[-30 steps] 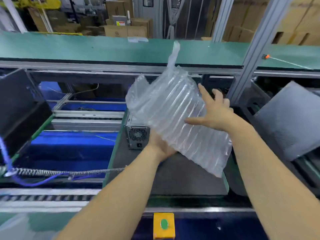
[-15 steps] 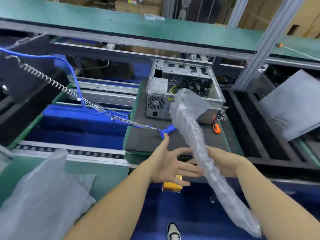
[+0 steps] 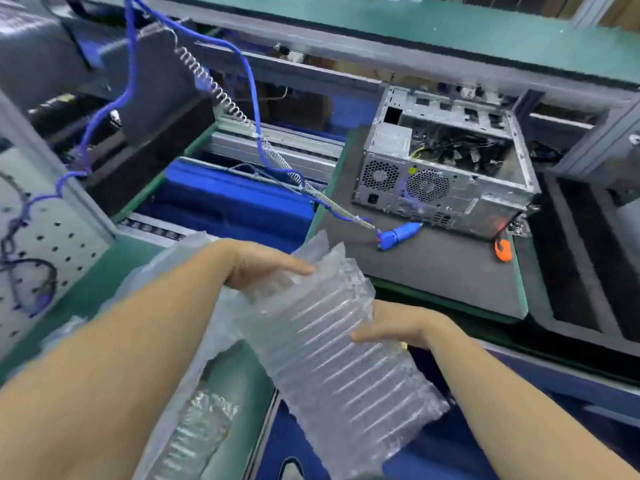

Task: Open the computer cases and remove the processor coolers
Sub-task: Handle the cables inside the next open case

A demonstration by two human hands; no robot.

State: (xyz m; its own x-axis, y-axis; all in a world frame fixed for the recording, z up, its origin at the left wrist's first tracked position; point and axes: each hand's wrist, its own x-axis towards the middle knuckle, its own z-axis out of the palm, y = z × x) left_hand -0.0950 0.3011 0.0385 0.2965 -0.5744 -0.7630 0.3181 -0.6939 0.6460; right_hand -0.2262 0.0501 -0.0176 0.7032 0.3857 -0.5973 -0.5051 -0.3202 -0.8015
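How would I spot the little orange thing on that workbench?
Find the open grey computer case on the dark mat. Look just past its near right corner, at the mat's right edge. The orange tool lies there alone, the only orange item; the blue screwdriver lies further left.

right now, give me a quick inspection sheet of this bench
surface: dark grey foam mat on a green-edged pallet, bare toward the near edge
job's things: silver computer case lies on the mat, side panel off, black wiring showing inside; cooler cannot be made out
clutter: clear ribbed air-cushion wrap; more clear wrap on the green bench at left; small orange tool by the case
grippers: left hand and right hand both hold the ribbed wrap, fingers partly hidden
cables: blue electric screwdriver lies on the mat, on a blue cord with a coiled spring lead
surroundings: blue conveyor sections
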